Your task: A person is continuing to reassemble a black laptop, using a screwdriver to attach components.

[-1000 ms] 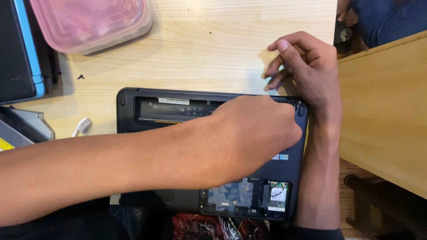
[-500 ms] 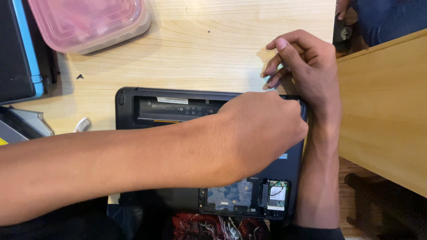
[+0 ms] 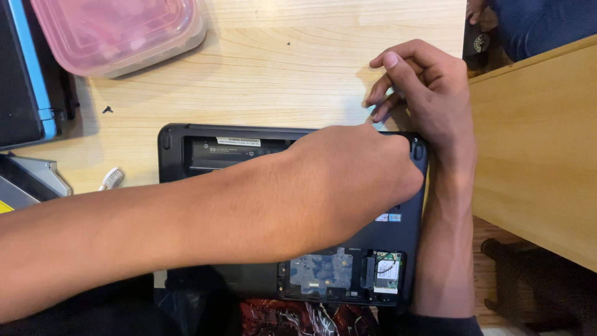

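A black laptop (image 3: 186, 149) lies upside down on the wooden table (image 3: 280, 81). Its battery bay is empty and an opened panel near me shows a circuit board (image 3: 320, 274) and a small card (image 3: 387, 274). My left arm crosses over the laptop. My left hand (image 3: 357, 177) lies knuckles-up on the far right corner, its fingers curled under and hidden. My right hand (image 3: 423, 93) is just beyond that corner, fingers bent together at the laptop's far edge. Whether they pinch anything is unclear.
A pink lidded plastic box (image 3: 118, 34) stands at the far left. A dark device with a blue edge (image 3: 25, 68) and a grey metal part (image 3: 31, 180) lie at the left. A small white plug (image 3: 112, 178) and a tiny screw (image 3: 107, 110) are loose. A second wooden tabletop (image 3: 535, 155) is on the right.
My left hand has slid slightly further onto the laptop's far right corner. My right hand has stayed at the far edge.
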